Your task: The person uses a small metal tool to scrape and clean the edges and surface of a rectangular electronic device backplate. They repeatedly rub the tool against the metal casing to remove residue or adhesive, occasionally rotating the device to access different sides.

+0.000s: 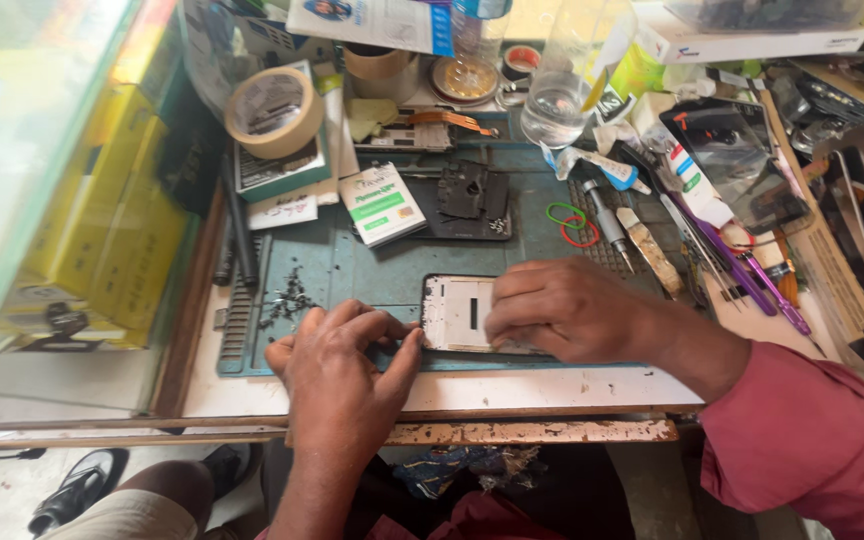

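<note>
Phone frame: an opened phone (460, 313), white inside with a dark slot, lies flat on the blue-green work mat (372, 270), near its front edge — directly in front of me.
Long axis: I judge it runs left to right across the mat; its right part is hidden under my hand.
Right hand: my right hand (562, 310) lies over the phone's right half, fingers bent and pressing down on it.
Left hand: my left hand (337, 355) sits just left of the phone — fingertips together at its left edge, holding nothing I can make out.
Nearer hand: both touch it; the right covers more.
Beyond: a dark phone part (472, 195), a small white-and-green box (382, 203), a tape roll (275, 110), a glass of water (554, 105).
</note>
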